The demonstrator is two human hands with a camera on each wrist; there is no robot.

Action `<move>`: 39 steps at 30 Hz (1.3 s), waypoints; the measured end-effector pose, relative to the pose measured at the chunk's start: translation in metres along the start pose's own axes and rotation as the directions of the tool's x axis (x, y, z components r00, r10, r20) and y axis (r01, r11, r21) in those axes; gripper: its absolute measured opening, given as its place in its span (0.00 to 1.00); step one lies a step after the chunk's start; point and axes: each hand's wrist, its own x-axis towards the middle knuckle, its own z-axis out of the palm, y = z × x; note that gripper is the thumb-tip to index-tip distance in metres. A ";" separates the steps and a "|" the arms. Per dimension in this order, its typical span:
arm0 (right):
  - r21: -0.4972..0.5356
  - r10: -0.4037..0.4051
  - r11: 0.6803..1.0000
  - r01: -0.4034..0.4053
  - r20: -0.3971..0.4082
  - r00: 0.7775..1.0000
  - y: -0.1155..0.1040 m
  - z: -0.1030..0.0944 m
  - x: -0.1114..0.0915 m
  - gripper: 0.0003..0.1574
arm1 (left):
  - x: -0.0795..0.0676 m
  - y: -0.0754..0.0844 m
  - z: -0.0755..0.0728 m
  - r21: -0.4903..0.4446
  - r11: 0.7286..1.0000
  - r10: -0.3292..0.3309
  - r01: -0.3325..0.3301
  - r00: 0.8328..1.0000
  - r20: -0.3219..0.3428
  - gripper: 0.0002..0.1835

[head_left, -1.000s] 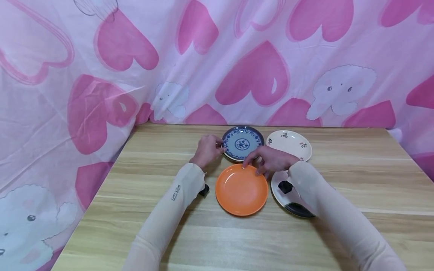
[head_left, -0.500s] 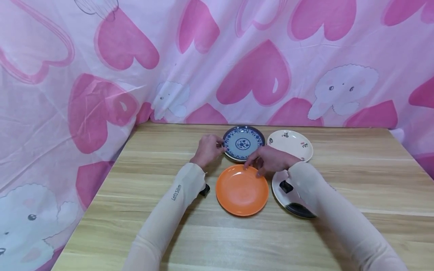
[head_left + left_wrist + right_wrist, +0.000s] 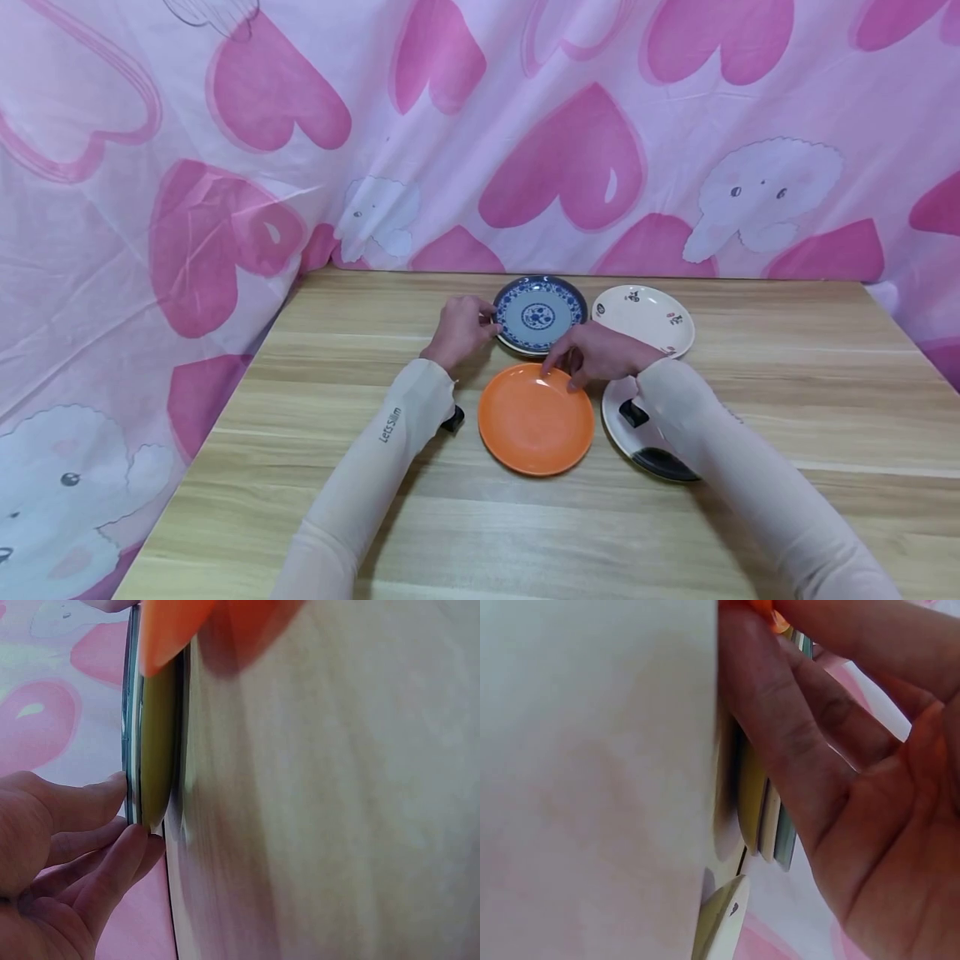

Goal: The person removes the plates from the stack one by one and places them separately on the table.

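A blue-and-white patterned plate (image 3: 537, 315) sits on top of a small stack of plates near the back of the table. My left hand (image 3: 459, 333) pinches the left edge of this stack. In the left wrist view the stacked rims (image 3: 135, 750) show between thumb and fingers (image 3: 112, 877). In front of it is an orange plate (image 3: 536, 421). My right hand (image 3: 600, 353) grips its far right rim, fingertips on the edge. In the right wrist view that hand (image 3: 877, 780) hides most of the orange plate, while several stacked plate edges (image 3: 761, 810) show behind the fingers.
A cream plate with small dark motifs (image 3: 641, 312) lies right of the stack. Under my right forearm is a white plate with a black patch (image 3: 660, 462), partly hidden. A pink heart-print cloth (image 3: 420, 167) hangs behind the wooden table (image 3: 300, 400).
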 end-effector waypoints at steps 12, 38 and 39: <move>0.004 0.010 1.000 -0.010 0.007 1.000 -0.002 -0.004 -0.004 0.25 | 0.000 0.001 -0.001 -0.003 1.000 -0.007 0.007 1.000 0.002 0.17; 0.199 0.170 0.977 -0.082 -0.479 0.861 0.022 -0.027 0.007 0.16 | 0.000 0.002 0.000 -0.052 0.996 -0.077 0.078 0.997 0.024 0.17; 0.209 0.189 0.973 -0.096 -0.489 0.852 0.023 -0.027 0.007 0.16 | 0.001 0.002 0.000 -0.050 0.996 -0.077 0.078 0.997 0.022 0.17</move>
